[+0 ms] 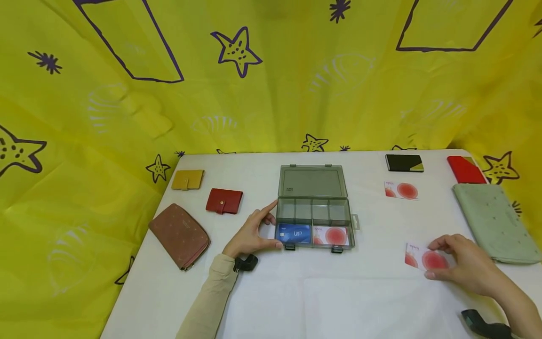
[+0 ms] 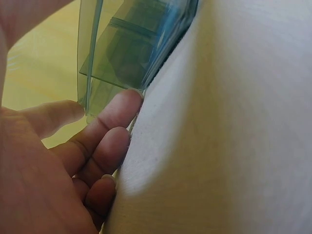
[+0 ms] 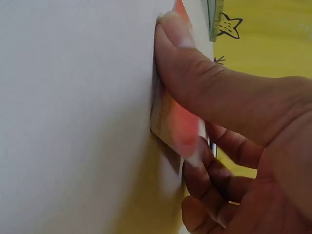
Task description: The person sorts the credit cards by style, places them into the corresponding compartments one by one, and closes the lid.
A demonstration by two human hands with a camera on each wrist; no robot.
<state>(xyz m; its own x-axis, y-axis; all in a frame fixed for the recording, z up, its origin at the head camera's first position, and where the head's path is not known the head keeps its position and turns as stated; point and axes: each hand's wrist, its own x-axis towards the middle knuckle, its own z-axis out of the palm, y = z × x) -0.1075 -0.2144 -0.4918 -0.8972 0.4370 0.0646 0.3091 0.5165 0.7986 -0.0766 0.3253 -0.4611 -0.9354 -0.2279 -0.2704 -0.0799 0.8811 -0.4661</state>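
So, nearest us, our right hand point(image 1: 466, 263) pinches a pink card point(image 1: 425, 259) between thumb and fingers, tilted at the worktop point(image 1: 262, 301); can't tell if it's fully off. We'd keep that pinch light and on the edges so it doesn't bow, and lift rather than drag. Our left hand point(image 1: 249, 234) isn't clamped, just thumb and index spread along the left side of the box point(image 1: 312, 182), a decent brace against sliding.

Counts, near to far within each kind: three pink cards, meaning the held one, a second pink card point(image 1: 330, 236) in the box's front right compartment, and a third pink card point(image 1: 401, 190) farther back. One blue card point(image 1: 294, 233), front left compartment. One box, lid open. Four wallets: green wallet point(image 1: 495, 223), brown wallet point(image 1: 181, 238), maroon wallet point(image 1: 224, 201), yellow wallet point(image 1: 188, 180). Two flat cases, back right: red case point(image 1: 466, 170), black case point(image 1: 404, 163).
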